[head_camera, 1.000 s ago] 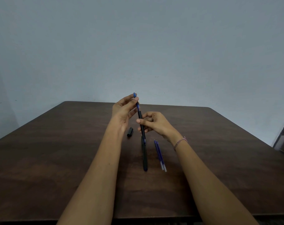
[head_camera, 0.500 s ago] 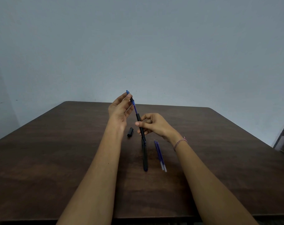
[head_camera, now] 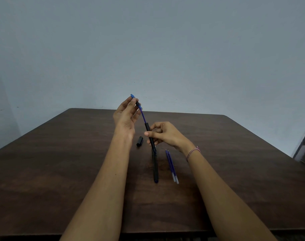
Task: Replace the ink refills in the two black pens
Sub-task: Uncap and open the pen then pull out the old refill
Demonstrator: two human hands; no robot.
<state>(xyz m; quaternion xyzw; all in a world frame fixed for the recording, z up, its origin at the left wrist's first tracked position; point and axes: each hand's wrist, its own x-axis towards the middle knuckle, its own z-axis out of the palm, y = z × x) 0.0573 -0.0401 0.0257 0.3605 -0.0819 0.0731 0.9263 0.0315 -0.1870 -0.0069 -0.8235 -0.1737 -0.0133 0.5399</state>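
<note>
Pinching blue refill (head_camera: 142,114) in left hand (head_camera: 124,117), pen barrel (head_camera: 150,134) in right hand (head_camera: 165,133).

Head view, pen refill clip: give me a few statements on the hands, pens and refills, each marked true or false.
1. The left hand pinches the tip end of a blue ink refill partly drawn out of a black pen barrel. True.
2. The right hand lies flat on the dark brown wooden table. False: it grips the black pen barrel above the table.
3. Two spare blue refills lie side by side on the table. True.
4. The small black pen cap sits on the pen being held. False: it lies on the table, apart from it.
5. The second black pen lies on the table. True.
</note>
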